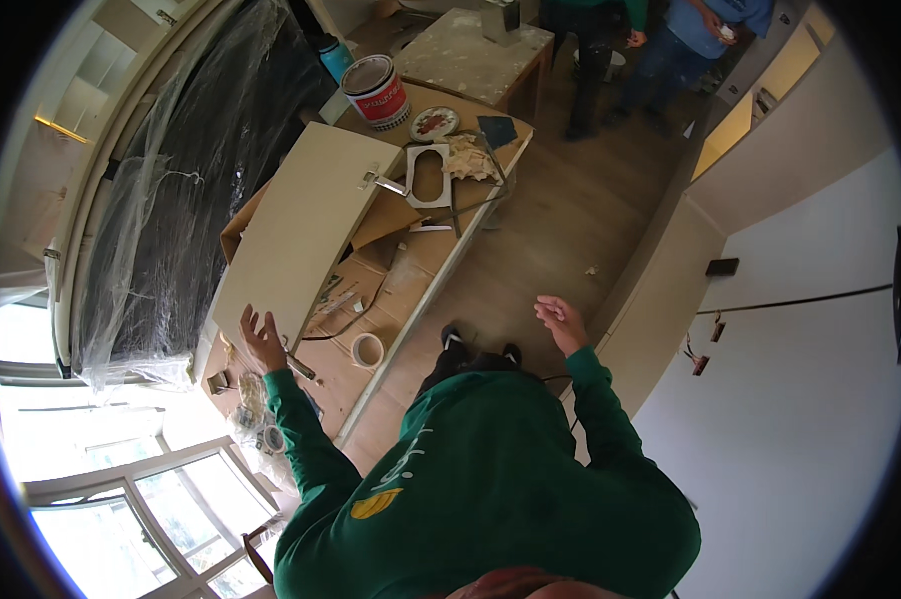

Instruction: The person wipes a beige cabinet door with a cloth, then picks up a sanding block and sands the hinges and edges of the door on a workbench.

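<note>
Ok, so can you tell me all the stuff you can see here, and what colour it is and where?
Cabinet door panel: one, cream, lying on the workbench under the left hand.
Workbench: one, covered in brown cardboard, running up the middle.
Paint can: one, white and red, far end of the bench.
Can lid: one, round, paint-smeared, right of the can.
Tape roll: one, pale, on the bench's near part.
Bottle: one, teal, behind the can.
Plastic sheet: one, clear, draped over something dark at left.
Other people: two, standing at top.
Left hand: one, open, on the panel's near edge.
Right hand: one, open, empty, raised over the floor.
</note>
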